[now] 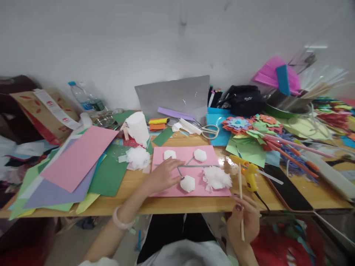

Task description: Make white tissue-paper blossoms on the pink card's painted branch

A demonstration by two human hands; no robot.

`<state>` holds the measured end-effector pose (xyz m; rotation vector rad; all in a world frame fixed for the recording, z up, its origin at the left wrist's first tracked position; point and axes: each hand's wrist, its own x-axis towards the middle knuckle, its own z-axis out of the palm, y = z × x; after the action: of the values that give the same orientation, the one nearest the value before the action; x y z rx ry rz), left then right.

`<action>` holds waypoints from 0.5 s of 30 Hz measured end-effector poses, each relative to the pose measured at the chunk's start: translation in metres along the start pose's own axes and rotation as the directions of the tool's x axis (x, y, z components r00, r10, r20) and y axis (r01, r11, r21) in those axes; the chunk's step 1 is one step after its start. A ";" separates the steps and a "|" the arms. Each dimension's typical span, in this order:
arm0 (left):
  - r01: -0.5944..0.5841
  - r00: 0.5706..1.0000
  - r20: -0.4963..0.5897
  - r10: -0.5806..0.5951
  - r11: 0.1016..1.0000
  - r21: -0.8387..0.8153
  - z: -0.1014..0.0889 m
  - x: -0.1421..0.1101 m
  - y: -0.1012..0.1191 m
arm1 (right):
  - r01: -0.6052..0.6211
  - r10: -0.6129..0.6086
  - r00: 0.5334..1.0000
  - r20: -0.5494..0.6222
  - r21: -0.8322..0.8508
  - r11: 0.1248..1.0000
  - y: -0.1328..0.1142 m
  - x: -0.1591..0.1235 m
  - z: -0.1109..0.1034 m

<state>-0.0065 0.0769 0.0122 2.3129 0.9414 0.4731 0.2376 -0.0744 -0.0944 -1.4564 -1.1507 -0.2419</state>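
A pink card (166, 191) lies near the table's front edge, with thin grey-green stem lines (205, 166) across it. White paper pieces sit on it: one at the upper left (169, 154), one at the upper right (200, 155) and one at the lower middle (188, 183). A fluffy white paper flower (217, 178) covers the card's lower right. My left hand (165, 173) rests over the card's left half, fingers stretched out, thumb by the lower middle piece. My right hand (245, 218) pinches a thin wooden stick (240, 184) held upright at the card's right corner.
A yellow glue gun (251, 175) and a phone (288, 188) lie to the right. Fluffy white paper (138, 158) and stacked coloured sheets (80, 159) are on the left. Scissors (210, 131), a paper roll (138, 129) and paper flowers (238, 124) lie behind the card.
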 end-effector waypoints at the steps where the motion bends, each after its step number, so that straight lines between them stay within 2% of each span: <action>1: 0.054 0.990 -0.127 -0.055 0.999 -0.006 -0.007 -0.011 -0.002 | 0.027 -0.028 0.999 0.045 0.018 0.999 -0.004 -0.001 0.000; 2: 0.126 0.961 -0.249 -0.122 0.992 -0.002 -0.012 -0.023 -0.006 | 0.053 -0.057 0.994 0.097 0.044 0.998 -0.008 -0.002 0.001; 3: 0.204 0.910 -0.372 -0.184 0.979 0.014 -0.016 -0.035 -0.012 | 0.078 -0.088 0.987 0.135 0.078 0.994 -0.013 -0.003 0.001; 4: 0.295 0.831 -0.504 -0.237 0.955 0.037 -0.020 -0.046 -0.020 | 0.098 -0.114 0.982 0.153 0.112 0.989 -0.018 -0.004 0.002; 5: 0.394 0.732 -0.620 -0.281 0.918 0.050 -0.022 -0.056 -0.029 | 0.106 -0.128 0.978 0.162 0.136 0.985 -0.022 -0.004 0.004; 6: 0.458 0.667 -0.676 -0.313 0.888 0.040 -0.023 -0.065 -0.038 | 0.105 -0.129 0.978 0.164 0.150 0.983 -0.025 -0.004 0.005; 8: 0.534 0.597 -0.719 -0.356 0.845 0.026 -0.024 -0.079 -0.055 | 0.084 -0.114 0.976 0.186 0.162 0.983 -0.029 -0.003 0.008; 10: 0.566 0.578 -0.721 -0.383 0.824 0.016 -0.024 -0.086 -0.068 | 0.068 -0.118 0.963 0.243 0.204 0.977 -0.029 0.000 0.011; 15: 0.563 0.585 -0.696 -0.416 0.826 -0.021 -0.027 -0.084 -0.083 | 0.008 -0.115 0.933 0.341 0.299 0.954 -0.032 0.014 0.021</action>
<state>-0.1199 0.0746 -0.0285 1.8876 2.0121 1.0506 0.2113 -0.0559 -0.0698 -1.2268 -1.4587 0.1555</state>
